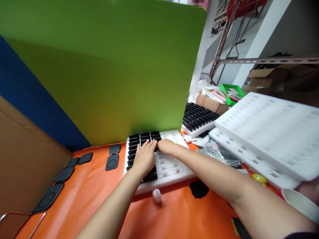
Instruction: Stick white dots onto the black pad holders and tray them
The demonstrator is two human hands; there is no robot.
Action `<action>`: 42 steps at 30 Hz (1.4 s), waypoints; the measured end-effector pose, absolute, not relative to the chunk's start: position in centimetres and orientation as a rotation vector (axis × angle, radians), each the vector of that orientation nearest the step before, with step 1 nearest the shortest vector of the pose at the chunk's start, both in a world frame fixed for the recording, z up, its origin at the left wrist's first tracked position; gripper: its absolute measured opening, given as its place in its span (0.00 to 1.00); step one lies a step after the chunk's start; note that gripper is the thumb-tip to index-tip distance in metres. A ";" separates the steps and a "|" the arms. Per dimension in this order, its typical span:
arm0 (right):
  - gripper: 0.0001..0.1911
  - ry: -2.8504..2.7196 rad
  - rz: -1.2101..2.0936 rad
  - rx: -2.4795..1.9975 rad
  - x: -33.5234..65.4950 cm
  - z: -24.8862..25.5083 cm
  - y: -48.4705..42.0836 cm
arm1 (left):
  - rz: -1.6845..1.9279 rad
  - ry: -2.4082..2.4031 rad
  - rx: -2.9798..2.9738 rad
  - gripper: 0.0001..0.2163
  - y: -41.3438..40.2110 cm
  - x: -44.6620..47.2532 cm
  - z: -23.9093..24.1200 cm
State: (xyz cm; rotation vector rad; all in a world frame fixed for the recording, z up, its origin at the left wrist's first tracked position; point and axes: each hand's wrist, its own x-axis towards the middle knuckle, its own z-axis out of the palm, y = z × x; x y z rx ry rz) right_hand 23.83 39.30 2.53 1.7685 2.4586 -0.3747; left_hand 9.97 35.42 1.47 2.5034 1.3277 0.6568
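Note:
A white foam tray (166,177) lies on the orange table, its left slots filled with rows of flat black pieces (133,147) standing on edge. My left hand (146,157) rests over these rows, fingers stretched out and slightly apart, their tips touching the pieces near the middle. Beside those fingertips, my right hand (166,146) is curled down at the edge of the filled rows. Its fingers are mostly hidden, so whatever they grip does not show. Slots in the tray's right part show bare white foam.
Unfolded black hinged pads (112,162) lie on the left of the orange table (92,186). A small white bottle (157,196) stands before the tray. A green-yellow panel (112,73) rises behind. At right are another filled tray (199,116), stacked foam sheets (269,129) and a cup (299,202).

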 end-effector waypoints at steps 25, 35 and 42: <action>0.17 2.859 -0.202 2.610 25.0 -4.0 33.6 | 0.252 1.892 1.762 0.13 33.6 -7.7 -4.6; 0.18 2.792 -0.217 2.634 24.8 -3.9 33.5 | 0.260 2.422 1.732 0.20 38.1 -18.7 -2.1; 0.18 2.705 -0.299 2.686 24.6 -3.6 33.4 | 0.146 2.368 1.888 0.32 36.4 -16.7 -5.7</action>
